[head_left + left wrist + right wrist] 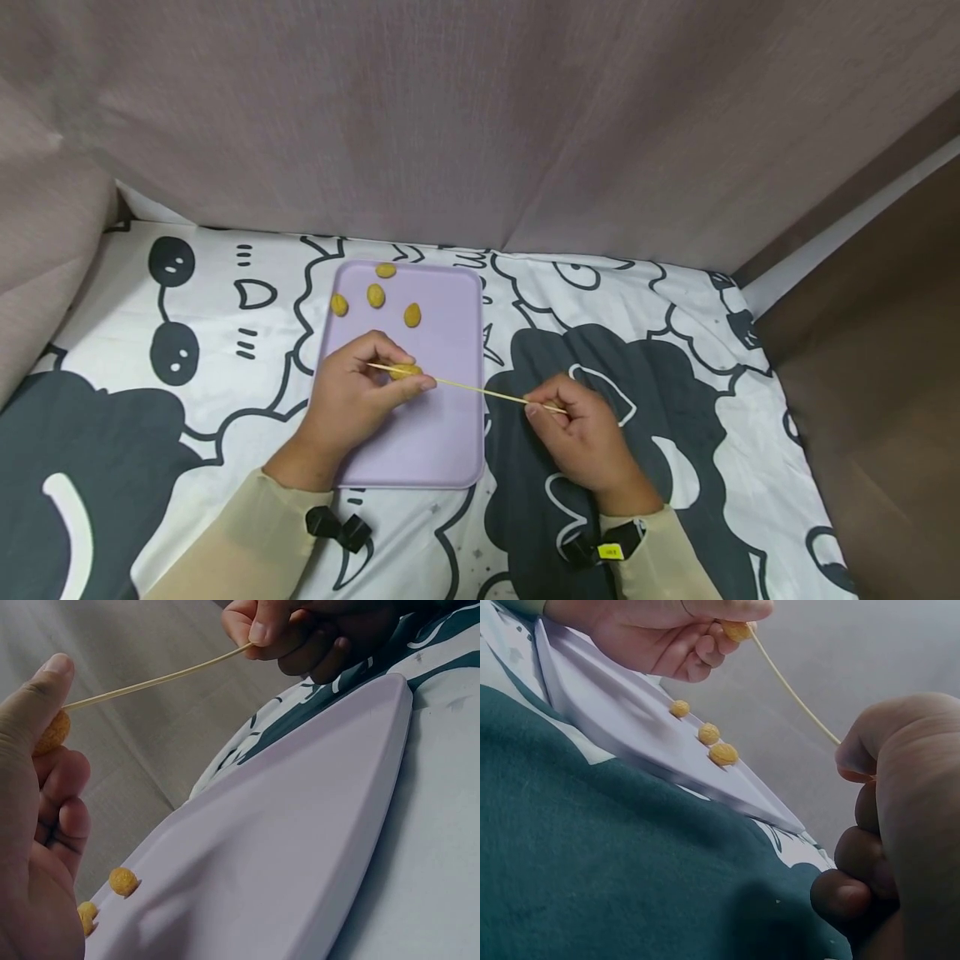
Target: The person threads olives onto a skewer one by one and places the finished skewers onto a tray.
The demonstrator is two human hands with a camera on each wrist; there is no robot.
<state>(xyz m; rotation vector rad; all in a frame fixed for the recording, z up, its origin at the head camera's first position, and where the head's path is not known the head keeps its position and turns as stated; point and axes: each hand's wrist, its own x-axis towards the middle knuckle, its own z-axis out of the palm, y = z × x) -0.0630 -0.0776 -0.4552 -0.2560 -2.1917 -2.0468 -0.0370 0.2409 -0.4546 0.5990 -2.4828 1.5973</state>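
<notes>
My left hand [356, 387] pinches a yellow-brown, wrinkled oval fruit [406, 372] between thumb and fingers, above the lilac tray [450, 450]. A thin bamboo skewer [480, 389] runs from that fruit to my right hand [581, 429], which pinches it near its right end, off the tray's right side. The skewer's other end shows just left of the fruit in the head view; whether it passes through the fruit or along it, I cannot tell. In the left wrist view the skewer [161, 679] bows slightly. The held fruit [736, 631] is partly covered by the fingers.
Several more such fruits lie on the tray's far part, one fruit [412, 315] nearest the hands. Under the tray spreads a white cloth [247, 375] with dark cartoon shapes. A grey-brown fabric wall [480, 125] rises behind, and a brown panel [885, 375] stands at the right.
</notes>
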